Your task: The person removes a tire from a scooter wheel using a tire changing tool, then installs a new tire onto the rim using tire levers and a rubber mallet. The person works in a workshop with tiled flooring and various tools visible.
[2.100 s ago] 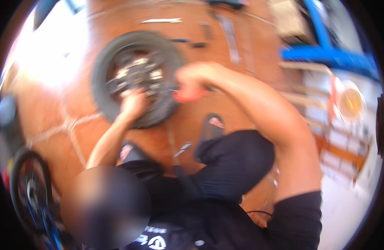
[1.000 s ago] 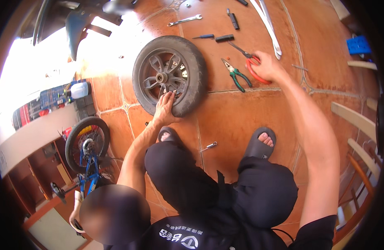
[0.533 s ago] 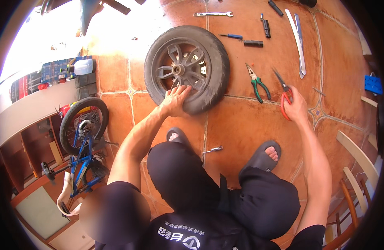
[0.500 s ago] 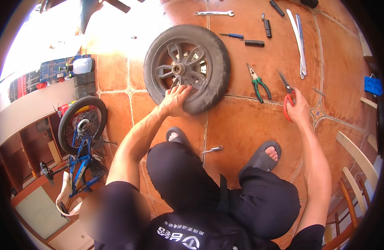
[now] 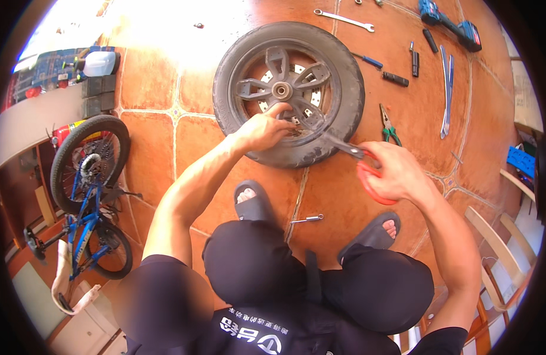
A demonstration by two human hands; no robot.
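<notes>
A motor-scooter wheel (image 5: 351,97) with a black tyre and a dark five-spoke rim lies flat on the floor in front of me. My left hand (image 5: 264,129) grips it at the near side of the rim, its fingers curled in among the spokes just below the hub. Red-handled scissors (image 5: 370,171) are in my right hand (image 5: 397,173). Their blades, a little blurred, point left over the tyre's near right edge; whether they touch it I cannot tell. Green-handled pliers (image 5: 390,129) rest on the tiles beyond my right hand.
Right of the wheel lie a wrench (image 5: 344,21), a blue screwdriver (image 5: 369,61), a black socket (image 5: 396,78), tyre levers (image 5: 446,94) and a cordless impact wrench (image 5: 453,25). A small metal tool (image 5: 308,219) lies between my feet. A blue bicycle (image 5: 86,225) stands at left, wooden chair parts (image 5: 492,254) at right.
My right hand has carried the scissors left, from beside the pliers to the wheel's edge. My left hand has shifted along the rim, its fingers more curled. The view has turned slightly.
</notes>
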